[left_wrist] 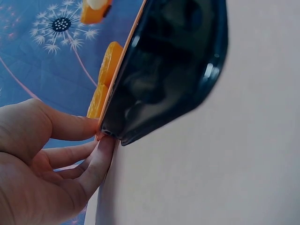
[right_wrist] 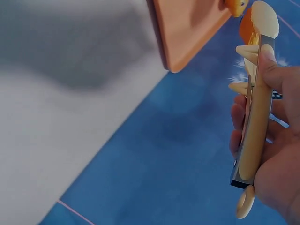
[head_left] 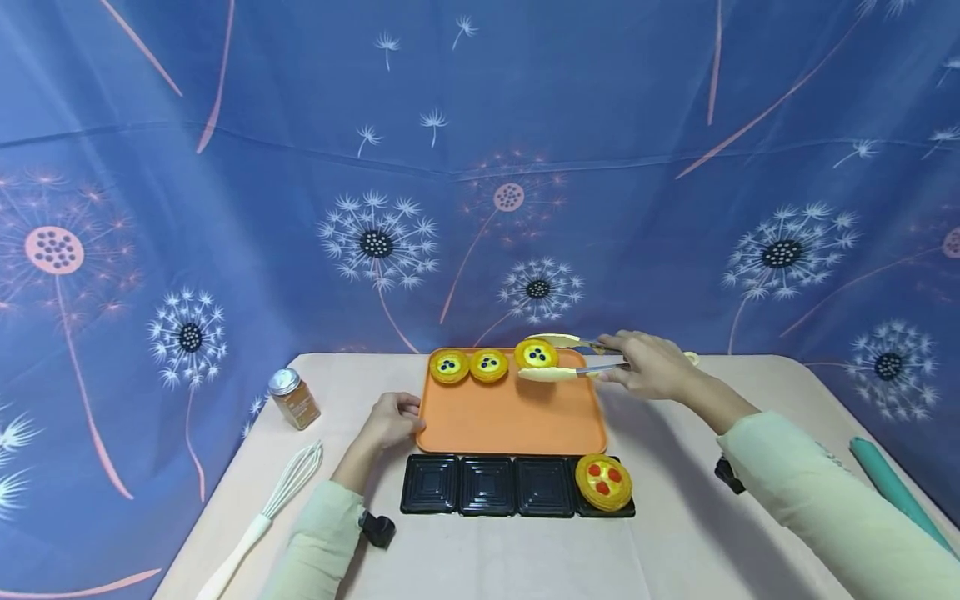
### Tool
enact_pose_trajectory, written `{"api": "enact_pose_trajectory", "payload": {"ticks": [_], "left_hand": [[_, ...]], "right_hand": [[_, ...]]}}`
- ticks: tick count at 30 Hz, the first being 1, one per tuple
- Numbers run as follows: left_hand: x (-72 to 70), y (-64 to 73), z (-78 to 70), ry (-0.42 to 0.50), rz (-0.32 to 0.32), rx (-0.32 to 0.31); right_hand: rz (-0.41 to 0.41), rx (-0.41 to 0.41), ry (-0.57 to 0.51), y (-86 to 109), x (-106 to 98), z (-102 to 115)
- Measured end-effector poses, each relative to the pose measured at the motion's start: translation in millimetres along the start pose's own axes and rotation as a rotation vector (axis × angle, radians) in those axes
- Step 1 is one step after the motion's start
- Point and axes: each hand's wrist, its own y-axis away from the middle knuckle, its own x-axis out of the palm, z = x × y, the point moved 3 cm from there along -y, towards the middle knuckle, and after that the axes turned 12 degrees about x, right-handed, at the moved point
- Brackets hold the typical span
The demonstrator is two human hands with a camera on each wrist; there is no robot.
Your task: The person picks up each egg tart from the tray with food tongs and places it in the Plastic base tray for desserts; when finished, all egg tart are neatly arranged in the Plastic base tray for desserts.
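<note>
Holding blueberry tart [head_left: 536,353] in tongs [head_left: 550,375] over orange tray [head_left: 517,417], R hand [head_left: 652,367] fingers curled round handles; L hand [head_left: 390,421] fingers pinch tray edge. Step prob. transfer; next move likely needs steady squeeze.

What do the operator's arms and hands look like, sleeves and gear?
Left sleeve and right sleeve: both pale green, long, ending short of the hands, with some creases. A small black device sits at each cuff, left and right. Left hand and right hand: no gloves.
</note>
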Motion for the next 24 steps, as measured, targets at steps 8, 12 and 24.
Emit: {"api": "enact_pose_trajectory", "payload": {"ticks": [8, 12, 24], "left_hand": [[-7.7, 2.2, 2.0, -0.012, -0.021, -0.011], [-6.0, 2.0, 3.4, 0.005, -0.015, -0.01], [0.9, 2.1, 2.0, 0.027, -0.011, 0.0]], "right_hand": [[-0.043, -0.104, -0.003, 15.2, -23.3, 21.5], [-0.051, -0.125, -0.017, 30.0, -30.6, 27.1], [-0.126, -0.198, -0.038, 76.7, -43.7, 32.3]]}}
